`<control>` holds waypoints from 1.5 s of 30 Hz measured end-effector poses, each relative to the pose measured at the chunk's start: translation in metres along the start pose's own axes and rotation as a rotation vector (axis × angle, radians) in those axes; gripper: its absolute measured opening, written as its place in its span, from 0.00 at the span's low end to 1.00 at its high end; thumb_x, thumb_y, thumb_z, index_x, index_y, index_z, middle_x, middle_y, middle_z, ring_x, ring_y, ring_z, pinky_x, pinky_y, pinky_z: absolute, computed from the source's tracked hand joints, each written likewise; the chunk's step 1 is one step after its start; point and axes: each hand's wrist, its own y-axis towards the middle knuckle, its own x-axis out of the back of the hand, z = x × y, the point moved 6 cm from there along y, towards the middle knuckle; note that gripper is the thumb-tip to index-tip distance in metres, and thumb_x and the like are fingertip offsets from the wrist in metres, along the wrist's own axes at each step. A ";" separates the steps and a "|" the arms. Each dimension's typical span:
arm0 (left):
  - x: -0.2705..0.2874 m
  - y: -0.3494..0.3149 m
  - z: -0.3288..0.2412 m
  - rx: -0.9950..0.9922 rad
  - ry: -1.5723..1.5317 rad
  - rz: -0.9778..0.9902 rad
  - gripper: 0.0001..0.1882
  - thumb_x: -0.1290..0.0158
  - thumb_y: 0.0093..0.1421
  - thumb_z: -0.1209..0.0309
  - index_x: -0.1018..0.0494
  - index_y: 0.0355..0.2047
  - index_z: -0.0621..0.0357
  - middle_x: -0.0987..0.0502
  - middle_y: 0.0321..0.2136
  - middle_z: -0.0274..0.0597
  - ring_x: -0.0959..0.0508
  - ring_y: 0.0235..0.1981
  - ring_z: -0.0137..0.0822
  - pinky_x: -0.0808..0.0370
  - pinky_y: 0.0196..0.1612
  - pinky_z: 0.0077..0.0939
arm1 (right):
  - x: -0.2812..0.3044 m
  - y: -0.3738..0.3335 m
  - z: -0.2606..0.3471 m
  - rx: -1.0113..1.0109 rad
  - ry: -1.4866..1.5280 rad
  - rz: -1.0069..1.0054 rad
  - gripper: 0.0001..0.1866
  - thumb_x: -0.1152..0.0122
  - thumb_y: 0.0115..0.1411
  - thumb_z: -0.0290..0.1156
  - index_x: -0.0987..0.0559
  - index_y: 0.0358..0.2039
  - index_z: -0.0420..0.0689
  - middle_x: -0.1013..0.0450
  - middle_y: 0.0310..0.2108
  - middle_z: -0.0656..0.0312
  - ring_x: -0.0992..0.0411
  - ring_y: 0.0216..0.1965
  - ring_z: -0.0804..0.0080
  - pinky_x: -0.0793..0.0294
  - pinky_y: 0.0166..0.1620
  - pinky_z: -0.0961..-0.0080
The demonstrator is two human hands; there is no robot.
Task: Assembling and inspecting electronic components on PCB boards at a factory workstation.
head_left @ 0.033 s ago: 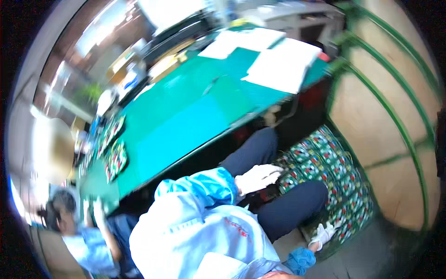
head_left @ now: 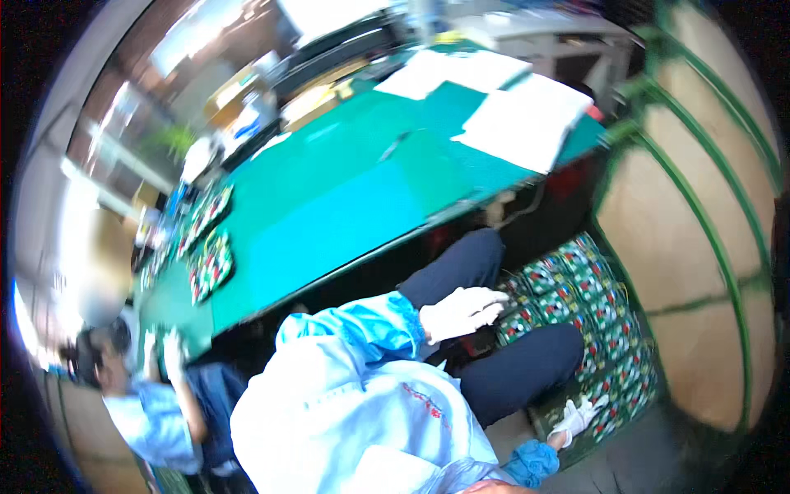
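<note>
My left hand, in a white glove and a light blue sleeve, hangs above my knees with its fingers stretched out and nothing visible in them. Lower down, my right hand, gloved in white too, lies at the near edge of a large array of green circuit boards. Its fingers are spread over the boards; whether they press on one cannot be made out. The boards carry red, white and blue parts and sit low at my right side, beside my dark-trousered legs.
A green-topped table holds white papers, a pen-like item and more circuit boards at its left end. A co-worker in blue with white gloves sits there. Green metal rails with tan panels stand at right.
The view has turned slightly, so the table and boards sit a little differently in the picture. Both hands keep almost the same pose.
</note>
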 end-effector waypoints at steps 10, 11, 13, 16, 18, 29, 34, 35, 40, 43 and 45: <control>0.282 -0.295 0.047 0.224 0.769 -0.940 0.26 0.44 0.51 0.72 0.33 0.51 0.60 0.30 0.48 0.54 0.30 0.50 0.52 0.32 0.53 0.40 | -0.197 -0.140 0.129 0.594 -0.315 0.174 0.30 0.56 0.61 0.46 0.36 0.58 0.41 0.25 0.40 0.55 0.43 0.18 0.78 0.40 0.24 0.81; 0.304 -0.338 0.060 0.288 0.862 -1.049 0.27 0.43 0.51 0.71 0.34 0.52 0.61 0.31 0.49 0.55 0.31 0.52 0.52 0.34 0.54 0.39 | -0.220 -0.153 0.133 0.575 -0.287 0.233 0.28 0.56 0.61 0.45 0.35 0.58 0.41 0.25 0.39 0.55 0.43 0.18 0.78 0.40 0.24 0.82; 0.347 -0.409 0.092 0.478 1.073 -1.176 0.27 0.44 0.52 0.66 0.34 0.52 0.62 0.32 0.50 0.56 0.33 0.53 0.53 0.37 0.56 0.41 | -0.250 -0.186 0.142 0.561 -0.266 0.266 0.27 0.56 0.62 0.44 0.34 0.57 0.41 0.25 0.39 0.56 0.43 0.18 0.79 0.40 0.23 0.82; 0.405 -0.535 0.139 0.773 1.362 -1.284 0.29 0.44 0.51 0.58 0.33 0.50 0.64 0.33 0.50 0.58 0.34 0.53 0.56 0.39 0.57 0.45 | -0.298 -0.225 0.141 0.671 -0.293 0.377 0.23 0.56 0.63 0.41 0.32 0.56 0.45 0.25 0.36 0.58 0.43 0.18 0.81 0.39 0.23 0.83; 0.444 -0.607 0.171 1.104 1.375 -1.311 0.32 0.45 0.51 0.51 0.32 0.49 0.64 0.33 0.50 0.59 0.33 0.51 0.57 0.39 0.56 0.45 | -0.328 -0.246 0.139 0.779 -0.348 0.495 0.21 0.57 0.64 0.39 0.30 0.56 0.49 0.26 0.34 0.59 0.42 0.18 0.82 0.38 0.23 0.83; 0.507 -0.675 0.266 1.763 0.764 -1.008 0.48 0.53 0.44 0.29 0.35 0.55 0.53 0.27 0.45 0.57 0.28 0.49 0.52 0.36 0.52 0.44 | -0.423 -0.318 0.100 0.929 -0.563 0.666 0.20 0.61 0.65 0.35 0.30 0.55 0.51 0.28 0.32 0.61 0.41 0.16 0.81 0.37 0.23 0.81; 0.514 -0.665 0.283 1.918 0.951 -1.038 0.30 0.50 0.46 0.36 0.23 0.40 0.41 0.24 0.42 0.48 0.27 0.47 0.49 0.41 0.52 0.53 | -0.451 -0.343 0.100 0.942 -0.655 0.692 0.20 0.59 0.64 0.35 0.30 0.55 0.49 0.28 0.30 0.61 0.41 0.16 0.81 0.36 0.24 0.81; 0.521 -0.673 0.298 1.867 0.919 -1.060 0.26 0.49 0.48 0.39 0.23 0.39 0.41 0.23 0.41 0.46 0.26 0.46 0.47 0.40 0.52 0.52 | -0.455 -0.348 0.100 0.944 -0.607 0.707 0.20 0.58 0.64 0.35 0.30 0.55 0.48 0.28 0.29 0.62 0.41 0.17 0.82 0.36 0.24 0.82; 0.539 -0.657 0.301 1.719 1.012 -1.088 0.19 0.50 0.49 0.48 0.21 0.34 0.43 0.23 0.36 0.46 0.25 0.43 0.46 0.36 0.49 0.46 | -0.458 -0.343 0.106 0.856 -0.530 0.743 0.20 0.56 0.64 0.35 0.30 0.55 0.46 0.27 0.31 0.63 0.41 0.18 0.83 0.36 0.24 0.84; 0.534 -0.660 0.299 1.760 1.015 -1.076 0.20 0.51 0.48 0.50 0.21 0.30 0.49 0.22 0.32 0.49 0.24 0.39 0.48 0.31 0.40 0.43 | -0.459 -0.318 0.122 0.842 -0.476 0.768 0.19 0.55 0.64 0.35 0.29 0.55 0.48 0.27 0.30 0.63 0.40 0.19 0.83 0.35 0.25 0.85; 0.533 -0.585 0.280 1.560 1.163 -1.065 0.18 0.51 0.50 0.54 0.21 0.24 0.55 0.22 0.27 0.47 0.24 0.35 0.46 0.30 0.39 0.40 | -0.457 -0.296 0.138 0.753 -0.398 0.732 0.18 0.55 0.64 0.29 0.28 0.54 0.49 0.28 0.28 0.66 0.39 0.21 0.85 0.36 0.26 0.86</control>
